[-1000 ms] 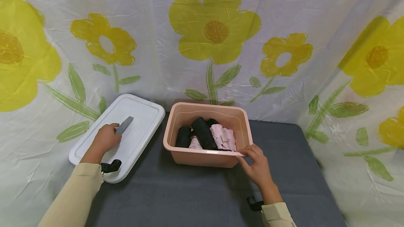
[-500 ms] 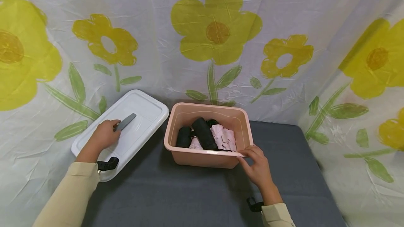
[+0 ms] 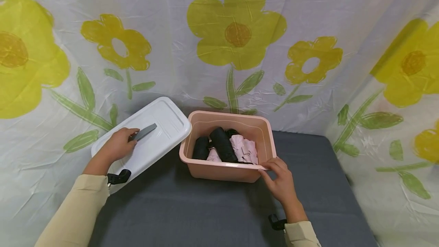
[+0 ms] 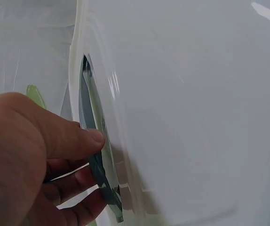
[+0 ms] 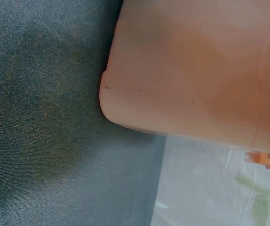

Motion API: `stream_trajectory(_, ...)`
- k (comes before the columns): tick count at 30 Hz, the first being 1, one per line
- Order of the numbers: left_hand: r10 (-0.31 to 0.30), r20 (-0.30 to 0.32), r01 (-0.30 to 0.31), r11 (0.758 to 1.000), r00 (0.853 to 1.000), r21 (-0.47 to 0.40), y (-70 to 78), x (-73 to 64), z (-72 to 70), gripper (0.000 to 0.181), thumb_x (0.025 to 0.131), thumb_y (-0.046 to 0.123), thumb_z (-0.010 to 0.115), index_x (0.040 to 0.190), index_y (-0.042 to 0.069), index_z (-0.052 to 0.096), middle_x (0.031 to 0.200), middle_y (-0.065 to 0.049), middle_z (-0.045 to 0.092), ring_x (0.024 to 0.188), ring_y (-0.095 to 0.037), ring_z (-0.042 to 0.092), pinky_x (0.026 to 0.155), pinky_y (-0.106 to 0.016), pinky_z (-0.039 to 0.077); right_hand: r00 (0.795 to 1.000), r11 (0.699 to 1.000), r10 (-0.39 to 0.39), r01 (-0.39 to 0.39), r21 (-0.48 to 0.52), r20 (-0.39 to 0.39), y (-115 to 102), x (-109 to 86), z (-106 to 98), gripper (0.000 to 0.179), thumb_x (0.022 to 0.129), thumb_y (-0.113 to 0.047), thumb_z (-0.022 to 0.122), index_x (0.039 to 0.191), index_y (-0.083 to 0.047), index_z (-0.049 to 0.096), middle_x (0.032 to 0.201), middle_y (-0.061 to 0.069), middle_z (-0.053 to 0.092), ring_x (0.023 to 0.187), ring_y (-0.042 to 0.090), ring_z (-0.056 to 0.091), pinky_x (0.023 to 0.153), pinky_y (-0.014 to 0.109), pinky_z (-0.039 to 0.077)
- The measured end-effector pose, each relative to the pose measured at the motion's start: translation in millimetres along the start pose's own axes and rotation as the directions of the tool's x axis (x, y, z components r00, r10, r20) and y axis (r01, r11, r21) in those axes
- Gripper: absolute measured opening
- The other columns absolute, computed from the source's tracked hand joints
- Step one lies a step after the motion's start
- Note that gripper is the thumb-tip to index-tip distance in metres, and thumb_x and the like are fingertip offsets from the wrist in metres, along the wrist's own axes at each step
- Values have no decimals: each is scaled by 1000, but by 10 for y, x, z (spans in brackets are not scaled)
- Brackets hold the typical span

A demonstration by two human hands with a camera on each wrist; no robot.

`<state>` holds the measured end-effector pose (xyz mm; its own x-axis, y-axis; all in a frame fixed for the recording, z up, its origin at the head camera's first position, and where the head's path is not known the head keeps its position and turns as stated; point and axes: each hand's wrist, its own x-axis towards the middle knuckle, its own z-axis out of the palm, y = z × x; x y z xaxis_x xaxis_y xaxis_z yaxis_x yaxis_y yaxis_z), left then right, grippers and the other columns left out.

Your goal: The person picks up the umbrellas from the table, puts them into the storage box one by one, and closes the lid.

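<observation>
The white lid [image 3: 168,115] is tilted and raised at the left, its far right corner by the left rim of a peach plastic bin [image 3: 219,174]. My left hand [image 3: 118,146] grips the lid's grey handle [image 3: 146,131]; in the left wrist view the thumb and fingers close round this handle strip [image 4: 86,106]. At the bin's near right corner, my right hand [image 3: 280,182] pinches the rim between thumb and fingers. Inside the bin lie black rolled bundles [image 3: 223,145] and folded pink cloth [image 3: 245,148]. In the right wrist view only the bin's outer wall [image 5: 186,75] shows, no fingers.
A dark grey cloth-covered table [image 3: 219,216] carries the bin. Behind and at both sides hangs a white curtain [image 3: 164,29] printed with yellow flowers, close to the bin's back and the lid's far edge.
My left hand has lifted and tilted the lid and moved it right, towards the bin. The right hand and the bin have stayed in place.
</observation>
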<state>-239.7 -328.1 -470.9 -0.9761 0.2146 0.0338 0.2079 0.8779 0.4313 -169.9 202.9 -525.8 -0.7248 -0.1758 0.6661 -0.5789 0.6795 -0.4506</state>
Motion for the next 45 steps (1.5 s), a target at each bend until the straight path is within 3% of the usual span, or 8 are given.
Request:
stream_trajectory(7, 39, 22, -39, 999, 999, 9, 140, 45, -16, 45, 91, 5, 53, 133, -12, 49, 120, -33, 54, 108, -45, 54, 91, -57, 42, 1000, 1000, 10, -10, 2, -1, 12, -5, 9, 21, 72, -10, 81, 92, -8, 73, 93, 5, 66, 93, 24, 58, 111, 35, 34)
stream_trajectory(14, 52, 45, -52, 999, 998, -5, 259, 106, 46, 44, 92, 6, 53, 135, -7, 49, 119, -28, 55, 108, -41, 55, 92, -56, 42, 1000, 1000, 16, -16, -9, -4, -1, 11, -7, 22, 72, -11, 81, 92, -8, 73, 92, 5, 66, 92, 24, 58, 106, 44, 37)
stream_trajectory(18, 79, 43, -79, 997, 996, 1, 295, 162, 74, 44, 92, 5, 54, 134, -6, 51, 117, -26, 56, 106, -39, 56, 93, -56, 42, 1000, 1000, 23, -23, -5, -1, -6, 21, -12, 22, 73, -12, 81, 93, -7, 73, 92, 5, 66, 92, 24, 58, 110, 37, 34)
stream_trajectory(23, 116, 49, -118, 993, 992, 25, 337, 229, 83, 43, 92, 4, 54, 134, -5, 52, 118, -25, 57, 110, -39, 55, 96, -55, 41, 1000, 1000, 21, -21, -13, 0, -13, 26, -14, 22, 73, -12, 81, 93, -8, 73, 93, 6, 67, 93, 24, 58, 110, 37, 35)
stream_trajectory(32, 130, 99, -136, 989, 986, 50, 432, 288, 62, 42, 93, 2, 53, 135, -4, 51, 121, -26, 55, 112, -39, 55, 95, -54, 42, 1000, 1000, 15, -15, -7, -8, -17, 23, -8, 22, 72, -11, 82, 92, -7, 73, 93, 6, 66, 93, 24, 58, 112, 30, 32)
stream_trajectory(45, 227, 106, -235, 969, 968, 77, 524, 382, 93, 39, 90, -4, 53, 129, -4, 57, 121, -23, 60, 112, -38, 57, 95, -51, 44, 1000, 999, 29, -29, 18, -11, -21, 8, 8, 21, 73, -10, 81, 92, -7, 73, 92, 5, 66, 92, 23, 58, 111, 35, 34)
